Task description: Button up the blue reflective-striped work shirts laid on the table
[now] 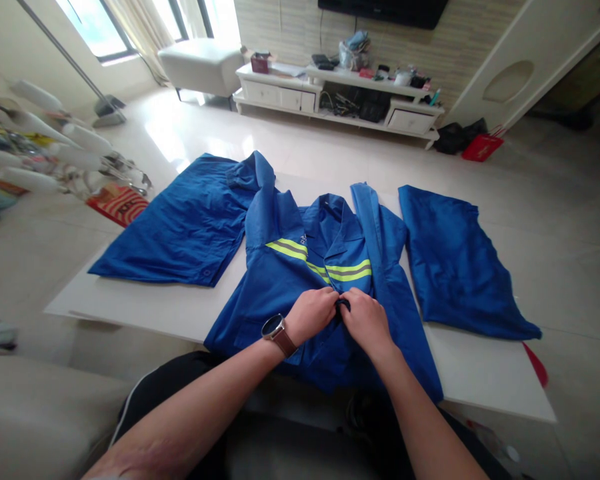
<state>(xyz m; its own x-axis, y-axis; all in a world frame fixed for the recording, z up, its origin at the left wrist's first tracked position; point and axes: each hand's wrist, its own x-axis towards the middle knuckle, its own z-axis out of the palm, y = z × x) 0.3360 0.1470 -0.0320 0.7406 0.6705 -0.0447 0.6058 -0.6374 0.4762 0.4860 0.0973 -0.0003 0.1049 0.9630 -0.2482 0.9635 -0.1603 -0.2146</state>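
A blue work jacket [275, 300] with yellow-and-grey reflective stripes lies front up, its collar pointing away from me. My left hand [314, 312], with a watch on the wrist, is closed on the jacket's front edge just below the stripes. Right beside it, my right hand [364, 319] pinches the same front opening, and a bit of dark bunched cloth shows between the hands. Whether a button or other fastener sits under the fingertips is hidden. The jacket's sleeves are folded up over its front near the shoulders.
Folded blue garments lie left [180, 227] and right [460, 267] of the jacket on a white table [495, 367]. Beyond stands a white TV cabinet [275, 93] with clutter, near a pale ottoman [205, 63]. A red bag [483, 147] rests on the floor.
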